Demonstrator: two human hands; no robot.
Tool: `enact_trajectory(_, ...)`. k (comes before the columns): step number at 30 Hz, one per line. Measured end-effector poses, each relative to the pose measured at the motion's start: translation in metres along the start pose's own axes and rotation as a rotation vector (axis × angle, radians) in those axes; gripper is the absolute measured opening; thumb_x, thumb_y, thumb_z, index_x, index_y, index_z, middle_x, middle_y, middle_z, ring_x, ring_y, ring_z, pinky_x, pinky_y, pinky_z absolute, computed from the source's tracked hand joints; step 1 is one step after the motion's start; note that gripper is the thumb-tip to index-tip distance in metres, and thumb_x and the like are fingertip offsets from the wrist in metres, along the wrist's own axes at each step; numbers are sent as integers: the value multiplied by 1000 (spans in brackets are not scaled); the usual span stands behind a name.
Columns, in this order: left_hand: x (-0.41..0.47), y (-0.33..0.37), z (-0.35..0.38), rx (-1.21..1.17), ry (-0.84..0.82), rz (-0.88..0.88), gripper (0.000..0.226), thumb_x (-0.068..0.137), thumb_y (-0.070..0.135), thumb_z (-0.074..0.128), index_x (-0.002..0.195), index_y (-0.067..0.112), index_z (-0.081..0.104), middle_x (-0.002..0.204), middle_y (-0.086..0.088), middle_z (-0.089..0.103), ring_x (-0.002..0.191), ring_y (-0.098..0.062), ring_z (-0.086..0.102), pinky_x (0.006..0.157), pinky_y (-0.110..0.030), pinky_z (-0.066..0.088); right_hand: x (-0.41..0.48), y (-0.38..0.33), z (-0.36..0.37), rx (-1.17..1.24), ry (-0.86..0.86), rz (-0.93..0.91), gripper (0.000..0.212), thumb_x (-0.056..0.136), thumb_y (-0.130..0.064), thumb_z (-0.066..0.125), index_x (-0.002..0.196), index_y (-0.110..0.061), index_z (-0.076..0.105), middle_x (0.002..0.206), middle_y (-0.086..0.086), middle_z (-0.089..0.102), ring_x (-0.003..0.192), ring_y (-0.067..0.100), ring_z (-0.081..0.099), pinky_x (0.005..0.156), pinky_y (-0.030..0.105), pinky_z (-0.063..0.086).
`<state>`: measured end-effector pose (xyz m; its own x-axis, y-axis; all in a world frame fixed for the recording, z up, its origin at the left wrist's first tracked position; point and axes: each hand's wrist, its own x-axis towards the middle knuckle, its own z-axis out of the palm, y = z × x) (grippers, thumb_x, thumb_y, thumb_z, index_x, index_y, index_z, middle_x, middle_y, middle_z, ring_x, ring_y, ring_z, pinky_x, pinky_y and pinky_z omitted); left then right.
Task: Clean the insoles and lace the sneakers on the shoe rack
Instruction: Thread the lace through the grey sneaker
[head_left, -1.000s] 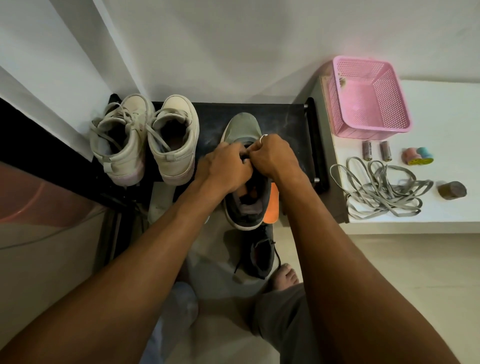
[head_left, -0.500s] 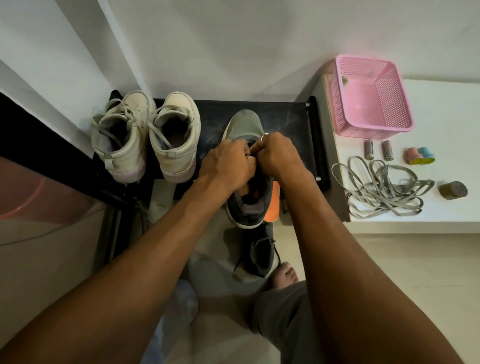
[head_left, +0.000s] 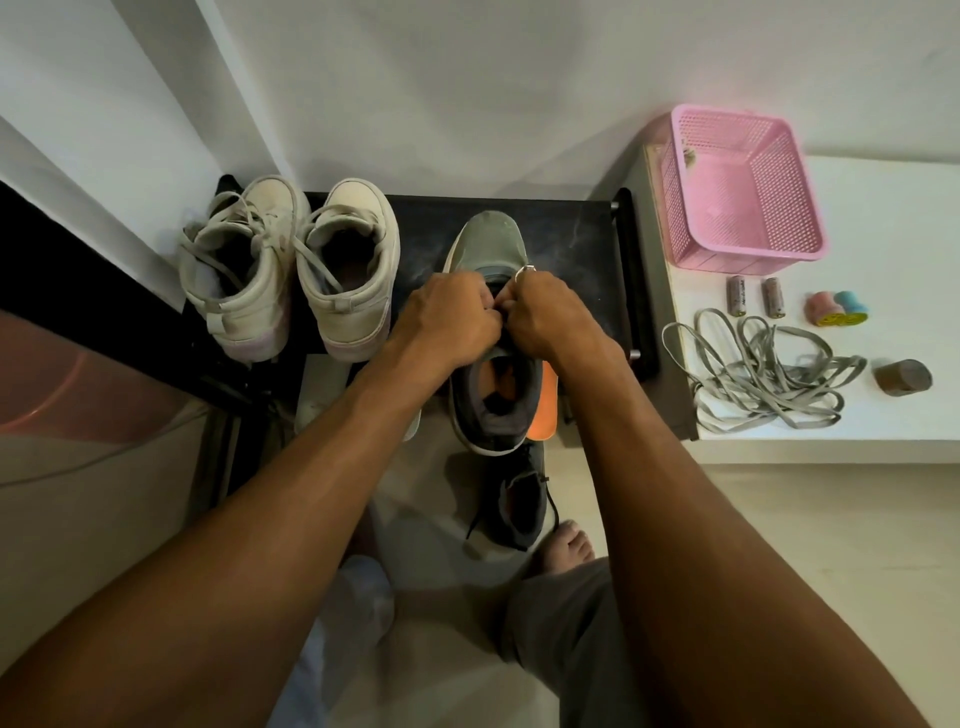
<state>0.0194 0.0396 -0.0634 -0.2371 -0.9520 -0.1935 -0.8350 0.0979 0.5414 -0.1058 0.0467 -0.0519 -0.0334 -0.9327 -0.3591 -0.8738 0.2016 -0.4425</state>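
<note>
Right, both hands are down on the grey sneaker (head_left: 488, 244), which sits toe to the wall on the black shoe rack (head_left: 571, 239), heel hanging out over the front edge. The left hand (head_left: 447, 319) and the right hand (head_left: 550, 317) meet knuckles-up over the lacing area. Fingers on both are curled tight, the tips pressed together and pinching at the shoe's throat. Whether a lace is caught between them I cannot tell; the fingertips hide it. A ring (head_left: 524, 269) shows on the right hand.

An orange insole (head_left: 545, 410) lies just beside the sneaker's heel, on its right. Over on the left of the rack stands a pair of white high-tops (head_left: 244, 275), side by side, laces loose. Below, on the floor, a dark sneaker (head_left: 519, 499) rests near a bare foot (head_left: 566, 540).

To the right, a white ledge (head_left: 883, 218) carries a pink basket (head_left: 685, 197), two batteries (head_left: 736, 303), a small pink-and-blue roll (head_left: 836, 309), a brown lump (head_left: 903, 376), and a loose tangle of grey laces (head_left: 753, 374), well apart from the hands.
</note>
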Motion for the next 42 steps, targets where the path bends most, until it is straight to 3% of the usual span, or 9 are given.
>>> enact_trajectory(4,3,-8,-2,-55,2,7,10,83,21,68,90,24,75,92,-1,74,84,-21,67,68,-26,44,0,2,0,38,-9,8,25,95,-7,54,75,-18,64,90,7,65,85,23,62,71,32,45)
enact_trajectory(8,3,-4,5,-6,82,13,15,91,22,54,97,14,64,91,-4,67,78,-25,59,64,-33,41,5,4,2,133,17,50,35,94,-5,47,62,-19,48,82,8,55,78,23,53,68,32,40)
enact_trajectory(11,4,3,13,-14,161,-72,20,94,27,46,101,11,57,97,-8,64,83,-30,58,68,-37,37,5,2,2,187,53,104,31,99,-13,46,71,-25,47,95,9,57,86,22,51,75,31,39)
enact_trajectory(16,5,-1,7,-89,111,-96,19,98,28,39,94,16,54,87,-2,61,75,-25,57,64,-34,39,4,5,-2,232,101,116,23,100,-12,48,114,-5,65,116,15,66,107,32,62,81,33,46)
enact_trajectory(20,12,-11,2,-189,110,-95,33,98,24,36,110,24,67,107,-5,71,79,-31,67,79,-43,58,3,10,-2,309,164,61,20,97,-7,51,107,-18,65,101,4,65,91,20,64,76,33,52)
enact_trajectory(25,15,-23,14,-168,144,19,31,97,15,49,115,25,72,114,-2,73,102,-23,67,85,-30,50,14,12,1,205,123,11,28,94,-6,54,102,-28,70,98,6,70,86,24,67,81,43,58)
enact_trajectory(30,28,-29,15,-128,155,105,30,95,15,52,115,21,75,112,-5,75,102,-26,68,89,-36,55,30,18,2,116,106,-24,26,95,-7,57,90,-32,66,96,4,69,84,24,67,78,41,59)
enact_trajectory(33,33,-32,15,-58,140,163,25,97,19,54,110,21,75,105,-8,74,93,-28,68,80,-41,56,38,19,1,90,90,-38,26,95,-12,58,78,-32,62,90,2,68,82,21,66,76,40,57)
enact_trajectory(42,40,-28,11,96,78,227,20,102,25,40,107,16,57,106,-10,64,87,-32,60,68,-37,38,46,19,3,84,61,-59,12,95,-9,50,96,-14,61,95,5,63,85,23,61,74,34,50)
